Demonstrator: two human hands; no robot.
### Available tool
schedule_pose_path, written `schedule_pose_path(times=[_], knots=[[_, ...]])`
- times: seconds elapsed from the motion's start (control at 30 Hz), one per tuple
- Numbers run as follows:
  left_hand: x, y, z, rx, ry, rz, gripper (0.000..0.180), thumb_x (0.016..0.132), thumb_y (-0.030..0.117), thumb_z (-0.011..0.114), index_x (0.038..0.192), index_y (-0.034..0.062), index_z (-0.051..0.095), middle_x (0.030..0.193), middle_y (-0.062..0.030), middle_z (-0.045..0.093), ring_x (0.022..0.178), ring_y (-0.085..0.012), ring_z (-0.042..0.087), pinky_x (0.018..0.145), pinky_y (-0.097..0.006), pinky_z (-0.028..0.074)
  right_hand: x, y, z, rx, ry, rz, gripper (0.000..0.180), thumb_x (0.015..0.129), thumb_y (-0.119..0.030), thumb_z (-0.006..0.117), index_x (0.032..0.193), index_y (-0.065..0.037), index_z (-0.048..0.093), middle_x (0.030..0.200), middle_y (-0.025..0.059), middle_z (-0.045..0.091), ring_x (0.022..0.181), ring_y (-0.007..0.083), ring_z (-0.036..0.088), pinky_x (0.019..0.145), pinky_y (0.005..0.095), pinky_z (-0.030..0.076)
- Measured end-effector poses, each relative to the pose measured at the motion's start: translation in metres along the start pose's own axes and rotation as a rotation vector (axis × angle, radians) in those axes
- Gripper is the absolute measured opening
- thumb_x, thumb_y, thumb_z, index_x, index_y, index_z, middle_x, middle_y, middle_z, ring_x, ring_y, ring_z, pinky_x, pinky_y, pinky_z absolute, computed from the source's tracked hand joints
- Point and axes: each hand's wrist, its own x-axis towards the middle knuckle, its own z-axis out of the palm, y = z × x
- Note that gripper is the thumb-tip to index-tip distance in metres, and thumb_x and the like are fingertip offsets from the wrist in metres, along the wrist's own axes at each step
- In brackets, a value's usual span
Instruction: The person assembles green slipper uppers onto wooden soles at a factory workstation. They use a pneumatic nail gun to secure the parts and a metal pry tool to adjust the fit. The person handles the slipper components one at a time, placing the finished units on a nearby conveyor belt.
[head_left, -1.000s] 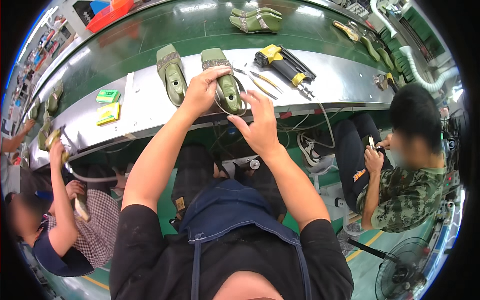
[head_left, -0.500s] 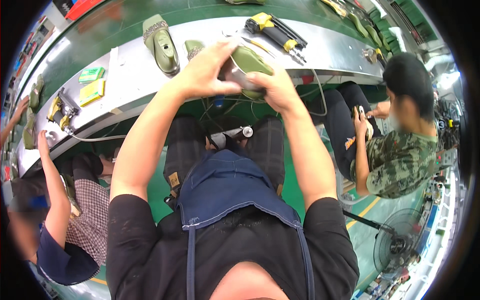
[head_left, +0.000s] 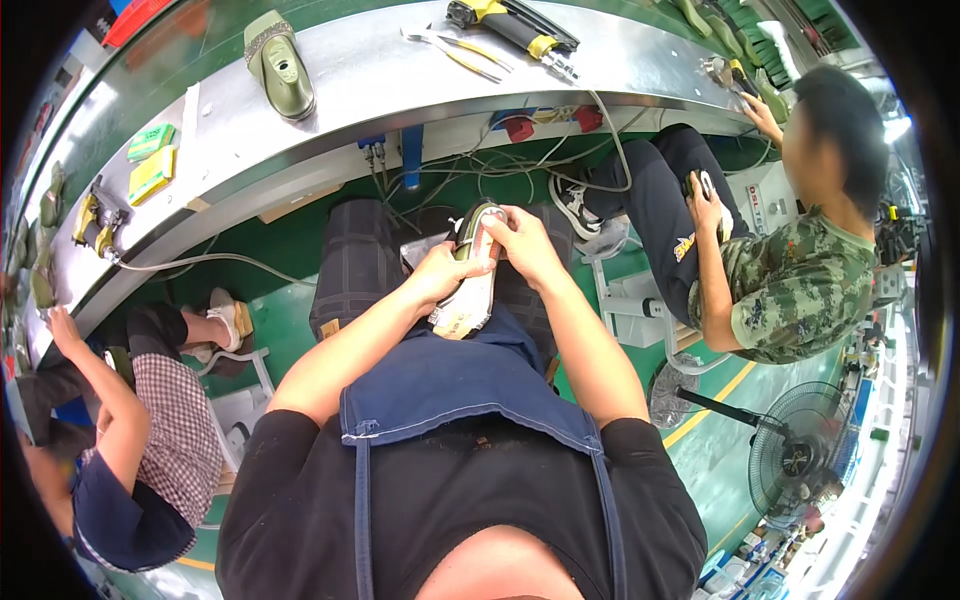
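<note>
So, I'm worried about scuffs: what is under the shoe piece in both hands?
The dark blue apron shows at the lower end of the shoe piece. The piece's downward face, and whether it touches the apron, cannot be seen.

Olive-green shoe last (head_left: 470,292), one: no longer lying at the edge of the steel workbench (head_left: 370,50), now being held above the lap, pale underside facing up. Left hand (head_left: 440,275): no longer touching the strap at bench level, now gripping the last's side. Right hand (head_left: 527,245): no longer hovering spread beside it, now pinching its far end. Yellow-and-black pneumatic stapler (head_left: 97,228), corded: no longer being held by the left co-worker, now lying on the bench. Right co-worker's hand (head_left: 765,118), one: leaving the lap, now reaching to the bench.
</note>
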Motion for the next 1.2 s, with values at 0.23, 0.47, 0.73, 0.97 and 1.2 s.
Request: schedule_pose_path(times=[0.23, 0.47, 0.73, 0.97, 1.2], knots=[[0.03, -0.014, -0.013, -0.153, 0.071, -0.201, 0.045, 0.092, 0.026, 0.083, 0.122, -0.0024, 0.066, 0.1, -0.012, 0.076, 0.082, -0.0197, 0.076, 0.076, -0.036, 0.063, 0.043, 0.026, 0.006, -0.125, -0.028, 0.069, 0.042, 0.103, -0.027, 0.069, 0.126, 0.008, 0.067, 0.103, 0.0137, 0.076, 0.09, 0.017, 0.07, 0.083, 0.0326, 0.056], [0.046, -0.018, -0.019, -0.061, 0.11, -0.219, 0.044, 0.098, 0.035, 0.076, 0.123, 0.0001, 0.067, 0.104, -0.0111, 0.076, 0.087, -0.0188, 0.075, 0.079, -0.036, 0.062, 0.066, 0.05, -0.006, -0.017, -0.102, 0.168, 0.053, 0.098, -0.04, 0.074, 0.126, 0.005, 0.067, 0.105, 0.0132, 0.075, 0.092, 0.0216, 0.072, 0.077, 0.0388, 0.059], [0.08, -0.004, -0.039, -0.075, 0.259, -0.012, 0.024, 0.11, 0.021, 0.056, 0.117, 0.0032, 0.07, 0.101, -0.0034, 0.073, 0.086, -0.0122, 0.067, 0.081, -0.031, 0.055, 0.054, 0.046, -0.022, 0.046, -0.1, 0.207, 0.067, 0.097, -0.047, 0.076, 0.141, 0.002, 0.061, 0.122, 0.0131, 0.072, 0.113, 0.0233, 0.069, 0.088, 0.0421, 0.059], [0.101, 0.013, -0.046, -0.15, 0.161, -0.009, 0.025, 0.109, 0.012, 0.055, 0.125, -0.0035, 0.066, 0.11, -0.0087, 0.074, 0.096, -0.0155, 0.071, 0.09, -0.031, 0.058, 0.058, 0.051, -0.024, 0.184, -0.075, 0.149, 0.059, 0.1, -0.038, 0.075, 0.14, 0.002, 0.061, 0.118, 0.01, 0.073, 0.104, 0.0163, 0.068, 0.084, 0.0336, 0.057], [0.093, 0.033, -0.041, -0.063, 0.091, 0.033, 0.026, 0.109, 0.014, 0.058, 0.126, -0.0033, 0.068, 0.108, -0.008, 0.074, 0.095, -0.0131, 0.069, 0.088, -0.03, 0.057, 0.059, 0.043, -0.015, 0.085, 0.019, -0.074, 0.039, 0.102, -0.02, 0.071, 0.131, 0.005, 0.067, 0.104, 0.0079, 0.076, 0.089, 0.0138, 0.07, 0.081, 0.0298, 0.055]])
